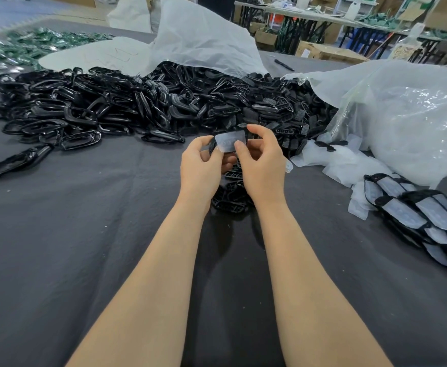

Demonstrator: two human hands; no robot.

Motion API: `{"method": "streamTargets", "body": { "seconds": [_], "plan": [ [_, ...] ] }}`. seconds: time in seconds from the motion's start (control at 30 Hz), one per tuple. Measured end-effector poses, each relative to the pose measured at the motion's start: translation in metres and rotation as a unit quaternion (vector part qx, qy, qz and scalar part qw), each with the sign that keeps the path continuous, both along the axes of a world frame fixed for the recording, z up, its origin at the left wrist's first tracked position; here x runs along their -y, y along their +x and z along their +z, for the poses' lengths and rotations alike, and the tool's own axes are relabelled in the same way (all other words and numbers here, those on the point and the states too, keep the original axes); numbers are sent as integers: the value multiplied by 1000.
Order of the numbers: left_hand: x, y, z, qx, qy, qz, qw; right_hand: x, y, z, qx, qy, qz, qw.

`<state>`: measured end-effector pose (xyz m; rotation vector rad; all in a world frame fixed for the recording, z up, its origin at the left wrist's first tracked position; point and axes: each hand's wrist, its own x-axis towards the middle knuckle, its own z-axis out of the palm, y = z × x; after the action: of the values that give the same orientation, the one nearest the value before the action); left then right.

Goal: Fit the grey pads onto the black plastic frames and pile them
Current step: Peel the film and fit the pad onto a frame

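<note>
A grey pad [229, 142] is pinched between the left hand [203, 165] and the right hand [263, 160], fingers curled, above the table [84, 234]. A black frame [212, 147] is held behind it. Finished pieces [418, 215] are piled at the right; loose frames [111, 107] are heaped beyond.

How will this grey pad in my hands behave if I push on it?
The grey pad looks thin and translucent, so probably light and bendy. The left hand and right hand pinch it with fingertips, suggesting little weight. Flat, so unlikely to roll.
</note>
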<state>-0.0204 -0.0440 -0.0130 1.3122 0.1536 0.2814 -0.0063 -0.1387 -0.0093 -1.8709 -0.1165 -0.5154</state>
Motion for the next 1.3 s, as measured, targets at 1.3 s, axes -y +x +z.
{"method": "streamTargets", "body": {
  "seconds": [1.3],
  "plan": [
    [-1, 0, -2, -6, 94, 31, 995, 1, -2, 5, -48, 77, -33, 995]
  ]
}}
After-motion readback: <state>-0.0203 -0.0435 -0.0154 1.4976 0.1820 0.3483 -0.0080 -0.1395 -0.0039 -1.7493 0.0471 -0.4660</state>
